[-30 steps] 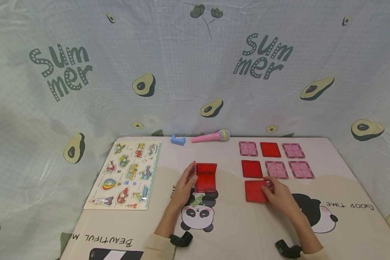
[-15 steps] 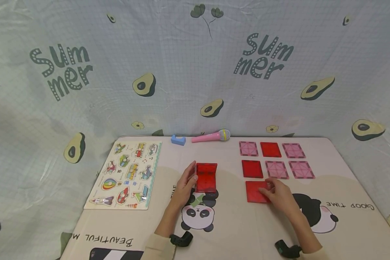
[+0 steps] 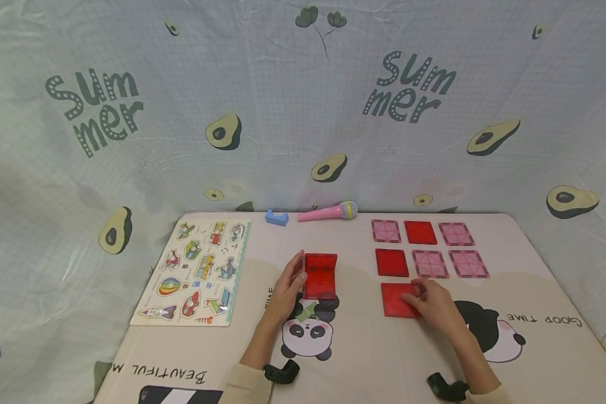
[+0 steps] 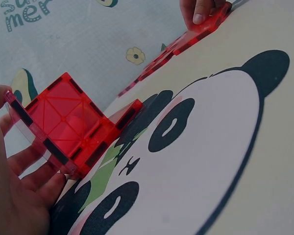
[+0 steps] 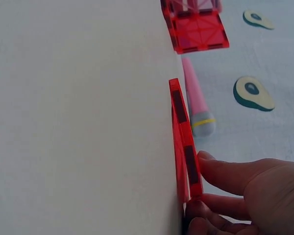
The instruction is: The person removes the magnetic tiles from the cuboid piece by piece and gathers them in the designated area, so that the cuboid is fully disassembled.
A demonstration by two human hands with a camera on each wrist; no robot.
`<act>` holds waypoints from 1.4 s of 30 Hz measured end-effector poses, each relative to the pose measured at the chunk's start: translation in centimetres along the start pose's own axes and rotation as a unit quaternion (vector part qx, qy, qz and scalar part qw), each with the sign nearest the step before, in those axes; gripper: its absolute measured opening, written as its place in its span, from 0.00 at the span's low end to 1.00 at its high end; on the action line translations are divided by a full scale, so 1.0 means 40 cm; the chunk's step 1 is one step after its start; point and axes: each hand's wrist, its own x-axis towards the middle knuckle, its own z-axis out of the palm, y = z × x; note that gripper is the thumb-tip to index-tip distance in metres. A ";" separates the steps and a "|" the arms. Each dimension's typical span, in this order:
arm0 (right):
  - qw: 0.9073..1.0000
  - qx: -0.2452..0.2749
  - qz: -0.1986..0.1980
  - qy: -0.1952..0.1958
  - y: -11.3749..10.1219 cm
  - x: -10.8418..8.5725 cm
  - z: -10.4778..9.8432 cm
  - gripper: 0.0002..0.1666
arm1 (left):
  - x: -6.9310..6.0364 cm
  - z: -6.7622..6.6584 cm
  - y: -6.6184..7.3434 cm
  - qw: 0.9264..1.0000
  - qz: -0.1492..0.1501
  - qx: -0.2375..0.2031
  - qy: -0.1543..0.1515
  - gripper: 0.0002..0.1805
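Observation:
My left hand (image 3: pixel 284 289) holds the left side of a small build of red magnetic tiles (image 3: pixel 320 276), standing over the printed panda. In the left wrist view, fingers show through a clear pink-edged tile (image 4: pixel 36 129), with red tiles (image 4: pixel 66 117) joined beside it. My right hand (image 3: pixel 434 302) pinches the right edge of a red square magnetic tile (image 3: pixel 396 300), thumb on its upper face and fingers at its edge. The right wrist view shows this tile (image 5: pixel 185 139) edge-on, tilted just above the table; its underside is partly hidden.
Pink magnetic tiles (image 3: pixel 468 264) and two red ones (image 3: pixel 391 262) lie in rows at the back right. A pink toy microphone (image 3: pixel 328 211) and a blue block (image 3: pixel 276 217) sit by the back edge. A picture puzzle board (image 3: pixel 192 275) lies on the left.
The right thumb has slid farther onto the red tile, and hand and tile have shifted slightly towards the near edge. The left hand and its build stay still.

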 end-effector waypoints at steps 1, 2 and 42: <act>1.000 -0.001 0.000 0.001 0.000 0.000 0.001 0.27 | 0.000 0.000 0.003 1.000 -0.003 0.001 0.001 0.32; 1.000 -0.002 -0.001 0.001 0.000 0.000 0.001 0.27 | -0.001 0.000 0.007 1.000 -0.004 0.000 0.001 0.32; 0.994 0.029 -0.076 0.074 -0.135 0.068 -0.016 0.32 | -0.003 0.000 0.004 1.000 -0.014 -0.007 0.002 0.32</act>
